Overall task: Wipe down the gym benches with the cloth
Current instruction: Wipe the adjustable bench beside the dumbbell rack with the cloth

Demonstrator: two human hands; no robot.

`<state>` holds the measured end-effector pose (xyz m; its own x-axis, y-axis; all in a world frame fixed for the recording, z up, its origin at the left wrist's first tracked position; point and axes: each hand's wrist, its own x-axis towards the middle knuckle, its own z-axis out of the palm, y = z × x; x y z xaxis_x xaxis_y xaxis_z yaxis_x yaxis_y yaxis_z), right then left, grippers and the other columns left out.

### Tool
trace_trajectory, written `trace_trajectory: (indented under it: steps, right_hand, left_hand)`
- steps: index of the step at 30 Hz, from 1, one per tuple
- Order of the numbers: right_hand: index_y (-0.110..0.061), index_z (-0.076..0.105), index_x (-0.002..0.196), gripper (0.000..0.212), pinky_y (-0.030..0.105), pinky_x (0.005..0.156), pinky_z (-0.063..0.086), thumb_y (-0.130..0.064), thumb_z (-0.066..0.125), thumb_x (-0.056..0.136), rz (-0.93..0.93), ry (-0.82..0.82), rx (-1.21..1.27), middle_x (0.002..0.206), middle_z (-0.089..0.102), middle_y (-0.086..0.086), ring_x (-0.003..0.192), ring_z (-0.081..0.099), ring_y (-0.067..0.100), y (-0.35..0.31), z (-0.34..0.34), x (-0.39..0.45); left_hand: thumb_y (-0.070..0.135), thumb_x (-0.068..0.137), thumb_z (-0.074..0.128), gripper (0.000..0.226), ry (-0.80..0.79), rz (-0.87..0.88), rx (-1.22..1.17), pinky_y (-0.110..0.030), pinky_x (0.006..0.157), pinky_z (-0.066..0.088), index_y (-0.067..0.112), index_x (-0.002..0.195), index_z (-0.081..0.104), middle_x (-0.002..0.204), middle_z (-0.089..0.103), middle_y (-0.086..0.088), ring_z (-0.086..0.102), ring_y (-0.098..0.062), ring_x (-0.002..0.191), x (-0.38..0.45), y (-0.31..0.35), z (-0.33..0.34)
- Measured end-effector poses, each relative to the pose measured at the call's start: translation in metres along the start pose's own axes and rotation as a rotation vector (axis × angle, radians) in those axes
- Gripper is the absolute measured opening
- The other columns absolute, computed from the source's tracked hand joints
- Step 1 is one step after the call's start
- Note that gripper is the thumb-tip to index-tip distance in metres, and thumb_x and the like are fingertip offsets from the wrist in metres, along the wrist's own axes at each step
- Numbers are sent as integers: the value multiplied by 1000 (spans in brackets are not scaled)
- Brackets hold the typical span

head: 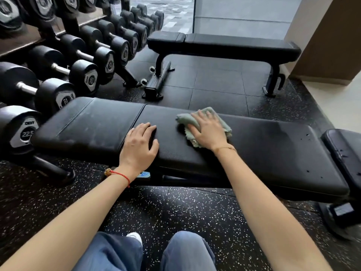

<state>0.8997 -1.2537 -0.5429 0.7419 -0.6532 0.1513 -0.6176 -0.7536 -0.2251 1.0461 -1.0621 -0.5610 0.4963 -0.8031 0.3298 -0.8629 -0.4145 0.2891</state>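
In the head view, the green cloth (205, 125) is being pressed flat onto the middle of the near black bench (263, 145) by the right hand (210, 132), fingers spread. The left hand (139, 146) is being rested just left of it, fingers loosely curled, holding nothing. A second bench (234, 45) is seen beyond, dumbbells (86, 61) at far left.

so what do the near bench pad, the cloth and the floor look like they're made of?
Near bench pad: black vinyl or faux leather, by its fine grain, stitched seam and dull sheen.
Cloth: pale green terry or microfibre, by its fuzzy frayed edge.
Floor: black rubber matting with white flecks, probably; smoother black tiles lie further back.
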Motion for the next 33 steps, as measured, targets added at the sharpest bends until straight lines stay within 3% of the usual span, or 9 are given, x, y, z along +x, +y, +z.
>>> trace_trajectory:
  steps: [5,10,13,18,21,25,28,30,33]
  right_hand:
    - [-35,37,148,57,34,124,7,-58,36,96,-302,-44,172,158,28,-8,149,16,13,8,-7,-75]
    - [-21,50,140,46,36,120,18,-40,51,98,-61,55,108,147,48,4,141,34,24,77,-26,-48]
    - [-19,41,146,54,40,120,11,-45,45,99,115,45,5,153,37,10,144,28,27,56,-18,-6]
    - [-27,35,150,60,37,124,3,-52,45,97,-211,-57,135,159,27,0,150,14,19,4,-8,-47]
    - [-34,34,150,60,31,123,4,-60,39,96,-366,-77,174,159,25,-10,150,12,9,19,-15,-105]
    - [-18,44,145,53,36,122,13,-37,55,97,-137,-25,142,153,40,5,147,27,20,79,-34,-81]
    - [-20,38,148,53,38,121,10,-40,47,100,68,4,2,156,35,6,147,24,22,76,-32,-35]
    - [-23,33,150,55,39,121,8,-44,43,100,44,-31,2,159,29,4,148,18,22,48,-22,-20]
    - [-27,32,151,57,37,123,2,-47,45,99,-167,-92,94,160,25,1,150,13,19,7,-11,-41]
  left_hand:
    - [37,89,42,53,12,2,-16,-42,117,25,13,134,55,142,51,-8,41,-24,136,-1,-1,0]
    - [35,88,43,52,17,-7,-17,-43,117,25,11,132,55,141,51,-10,42,-26,134,0,0,0]
    - [36,87,42,53,17,-12,-17,-43,116,26,10,131,55,139,51,-10,43,-26,133,0,1,-1]
    - [33,92,48,49,-7,-4,-21,-43,117,24,11,135,52,144,47,-10,38,-26,137,0,0,-2]
    - [30,95,51,48,-20,-10,-24,-40,119,20,13,140,49,149,43,-8,33,-24,141,0,-1,-2]
    - [31,97,48,49,-17,-3,-6,-39,120,17,14,142,46,151,40,-8,31,-23,143,-1,-2,-2]
    - [30,97,47,49,-10,-9,4,-39,120,16,13,143,45,152,40,-9,31,-24,143,-2,0,0]
    - [30,97,47,49,-9,-13,5,-39,120,16,13,143,45,152,40,-9,31,-24,143,-2,1,0]
    - [30,97,49,49,-7,-13,-2,-39,120,16,13,142,46,151,41,-9,32,-24,143,-2,1,0]
